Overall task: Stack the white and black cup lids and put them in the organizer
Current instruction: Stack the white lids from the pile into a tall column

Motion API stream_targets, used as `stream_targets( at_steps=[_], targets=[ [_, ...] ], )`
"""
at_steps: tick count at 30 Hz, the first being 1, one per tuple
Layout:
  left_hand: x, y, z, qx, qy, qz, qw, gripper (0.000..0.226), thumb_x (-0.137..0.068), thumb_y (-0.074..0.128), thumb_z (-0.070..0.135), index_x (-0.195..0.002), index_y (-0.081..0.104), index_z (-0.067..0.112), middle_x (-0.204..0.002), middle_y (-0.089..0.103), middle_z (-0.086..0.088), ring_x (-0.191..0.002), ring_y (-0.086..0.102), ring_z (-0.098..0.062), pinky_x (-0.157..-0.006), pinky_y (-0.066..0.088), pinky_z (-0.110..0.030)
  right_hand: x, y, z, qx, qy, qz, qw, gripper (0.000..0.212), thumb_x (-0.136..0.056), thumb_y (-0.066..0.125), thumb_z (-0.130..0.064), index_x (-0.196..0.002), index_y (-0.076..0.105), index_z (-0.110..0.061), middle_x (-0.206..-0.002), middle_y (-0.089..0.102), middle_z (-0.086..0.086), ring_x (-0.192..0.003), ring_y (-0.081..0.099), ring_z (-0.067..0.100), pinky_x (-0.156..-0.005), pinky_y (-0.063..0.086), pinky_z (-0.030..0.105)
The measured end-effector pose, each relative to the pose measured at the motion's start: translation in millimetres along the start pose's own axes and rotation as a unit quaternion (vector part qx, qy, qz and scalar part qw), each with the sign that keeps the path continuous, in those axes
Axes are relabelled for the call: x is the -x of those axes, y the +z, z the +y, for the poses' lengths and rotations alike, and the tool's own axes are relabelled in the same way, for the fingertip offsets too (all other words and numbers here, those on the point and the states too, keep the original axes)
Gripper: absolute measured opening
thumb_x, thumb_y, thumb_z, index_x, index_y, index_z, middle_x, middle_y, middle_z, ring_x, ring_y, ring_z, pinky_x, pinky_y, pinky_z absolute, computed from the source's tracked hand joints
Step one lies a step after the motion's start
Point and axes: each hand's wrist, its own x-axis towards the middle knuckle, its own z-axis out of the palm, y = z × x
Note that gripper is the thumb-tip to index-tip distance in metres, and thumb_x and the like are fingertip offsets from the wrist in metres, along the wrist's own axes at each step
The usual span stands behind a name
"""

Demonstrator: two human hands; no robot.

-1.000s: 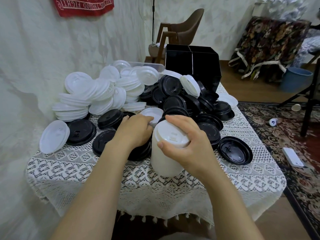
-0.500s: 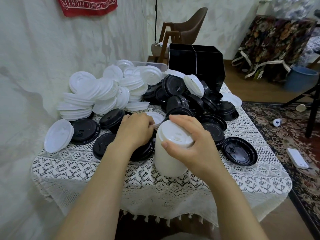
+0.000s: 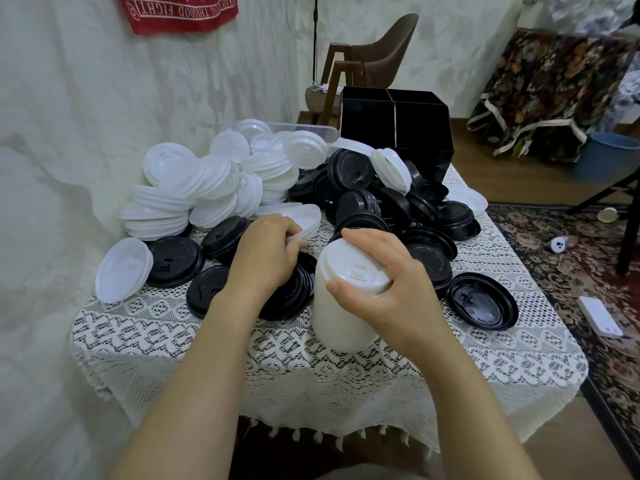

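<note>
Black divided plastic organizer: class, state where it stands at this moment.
In the head view, the black divided plastic organizer stands at the far edge of the lace-covered table, behind the heap of black plastic cup lids, right of centre.

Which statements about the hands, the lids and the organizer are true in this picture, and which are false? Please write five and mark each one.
1. The right hand grips the top of a tall stack of white lids. True.
2. The left hand holds a black lid. False: it pinches a white lid by the edge.
3. The black organizer stands at the far end of the table, behind the piles. True.
4. The tall white stack stands inside the organizer. False: it rests on the lace tablecloth, near the front edge.
5. The loose white lids lie mostly on the left, the black lids mostly on the right. True.
</note>
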Motion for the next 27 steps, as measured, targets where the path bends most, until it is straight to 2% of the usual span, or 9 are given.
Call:
stream_targets(
  at_steps=[2, 5, 9, 13, 14, 17, 21, 23, 27],
  targets=[
    [0.2, -2.2, 1.3, 0.02, -0.009, 0.019, 1.0, 0.011, -0.083, 0.073, 0.018, -0.087, 0.073, 0.008, -0.088, 0.067, -0.005, -0.087, 0.059, -0.025, -0.08, 0.043, -0.033, 0.0, 0.1, 0.2, 0.0, 0.0, 0.001, 1.0, 0.056, -0.068, 0.074, -0.036, -0.121, 0.059, -0.033, -0.125, 0.051, -0.021, -0.111, 0.046, -0.016, -0.087, 0.036, 0.002],
    [-0.2, -3.4, 0.4, 0.017, -0.016, 0.024, 0.999, 0.012, -0.083, 0.074, 0.021, -0.086, 0.073, 0.009, -0.078, 0.058, 0.003, -0.078, 0.053, -0.018, -0.072, 0.034, -0.026, -0.2, 0.5, -0.5, -0.004, -0.001, 0.001, 1.0, 0.055, -0.067, 0.074, -0.035, -0.12, 0.059, -0.034, -0.125, 0.051, -0.021, -0.111, 0.047, -0.016, -0.087, 0.037, 0.002],
    [-0.3, -4.7, -1.0, 0.038, -0.026, 0.026, 0.999, 0.013, -0.082, 0.075, 0.023, -0.087, 0.071, 0.01, -0.073, 0.055, 0.005, -0.073, 0.051, -0.015, -0.068, 0.031, -0.024, -0.2, -0.2, -0.6, -0.002, -0.002, 0.001, 1.0, 0.054, -0.068, 0.074, -0.036, -0.119, 0.058, -0.035, -0.125, 0.051, -0.02, -0.111, 0.046, -0.016, -0.087, 0.036, 0.002],
    [0.4, -10.9, 4.8, 0.156, -0.042, 0.061, 0.985, 0.012, -0.085, 0.072, 0.02, -0.079, 0.061, 0.017, -0.067, 0.054, 0.012, -0.063, 0.05, -0.005, -0.061, 0.036, -0.016, -0.1, -0.7, -0.2, 0.003, -0.003, -0.003, 1.0, 0.054, -0.068, 0.074, -0.037, -0.12, 0.058, -0.036, -0.126, 0.051, -0.021, -0.111, 0.046, -0.016, -0.087, 0.037, 0.002],
    [1.5, -13.0, 6.9, 0.215, -0.059, 0.07, 0.972, 0.013, -0.086, 0.071, 0.019, -0.078, 0.06, 0.018, -0.069, 0.058, 0.011, -0.063, 0.052, -0.004, -0.062, 0.039, -0.013, 0.0, -0.9, 0.0, 0.003, -0.002, -0.004, 1.0, 0.054, -0.068, 0.074, -0.037, -0.12, 0.058, -0.036, -0.126, 0.051, -0.021, -0.111, 0.046, -0.016, -0.086, 0.037, 0.002],
    [8.1, -19.4, 13.7, 0.396, -0.134, 0.072, 0.906, 0.01, -0.091, 0.066, 0.017, -0.082, 0.062, 0.02, -0.071, 0.065, 0.006, -0.061, 0.056, -0.006, -0.061, 0.046, -0.018, 0.4, -1.9, -0.2, 0.005, -0.001, -0.004, 1.0, 0.056, -0.068, 0.074, -0.039, -0.121, 0.058, -0.036, -0.126, 0.05, -0.023, -0.112, 0.046, -0.015, -0.086, 0.038, 0.003],
    [15.9, -26.5, 18.4, 0.589, -0.206, 0.037, 0.78, 0.013, -0.094, 0.057, 0.008, -0.083, 0.064, 0.011, -0.071, 0.068, 0.002, -0.067, 0.061, -0.01, -0.062, 0.052, -0.021, 0.4, -3.8, -1.2, 0.007, -0.002, -0.012, 1.0, 0.059, -0.07, 0.083, -0.037, -0.124, 0.058, -0.034, -0.127, 0.05, -0.023, -0.115, 0.046, -0.013, -0.091, 0.041, 0.008],
    [20.4, -28.1, 19.9, 0.641, -0.222, 0.022, 0.734, 0.011, -0.094, 0.055, 0.004, -0.089, 0.064, 0.009, -0.073, 0.071, 0.0, -0.068, 0.065, -0.01, -0.063, 0.054, -0.022, 1.0, -4.7, -1.7, 0.006, -0.004, -0.015, 1.0, 0.058, -0.072, 0.083, -0.034, -0.124, 0.058, -0.034, -0.128, 0.05, -0.023, -0.116, 0.046, -0.013, -0.091, 0.04, 0.008],
    [28.5, -27.8, 20.7, 0.699, -0.24, 0.014, 0.674, 0.009, -0.093, 0.056, 0.004, -0.097, 0.063, 0.007, -0.078, 0.072, -0.002, -0.069, 0.068, -0.01, -0.062, 0.054, -0.021, 2.2, -5.6, -5.2, 0.0, -0.01, -0.013, 1.0, 0.061, -0.064, 0.076, -0.045, -0.122, 0.057, -0.038, -0.13, 0.05, -0.022, -0.117, 0.046, -0.013, -0.09, 0.039, 0.005]
  ],
)
